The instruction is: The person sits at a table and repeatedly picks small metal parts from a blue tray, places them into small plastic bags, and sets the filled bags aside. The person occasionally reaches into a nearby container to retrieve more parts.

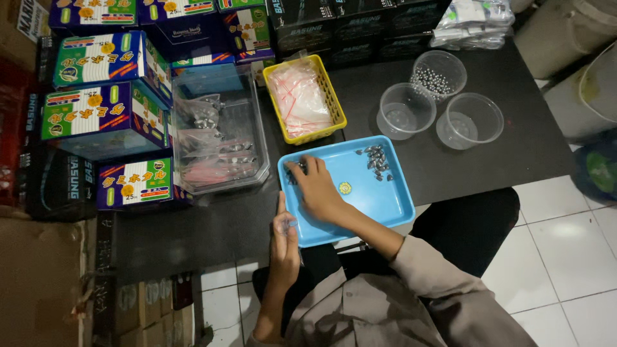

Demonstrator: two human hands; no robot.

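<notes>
On the dark table (450,167), right at its near edge, sits a shallow blue tray (379,193), and the person's right hand (315,186) rests inside its left part. The fingers are curled down, their tips among a few small dark metal pieces (297,168) at the tray's upper left corner; whether they actually pinch one cannot be told. A second heap of the same grey pieces (377,162) lies near the tray's far rim, well apart from that hand, with a small round yellowish item (345,187) between them on the tray floor.

The left hand (284,238) is held just beside the tray's left edge, fingers together and pointing away, closed on a small clear plastic bag (287,225) (hard to make out). Beyond the tray stands a yellow basket (334,103) with clear zip bags, a clear bin (257,154) of filled bags to its left, and three round clear tubs (469,122) to the right, one holding metal balls.
</notes>
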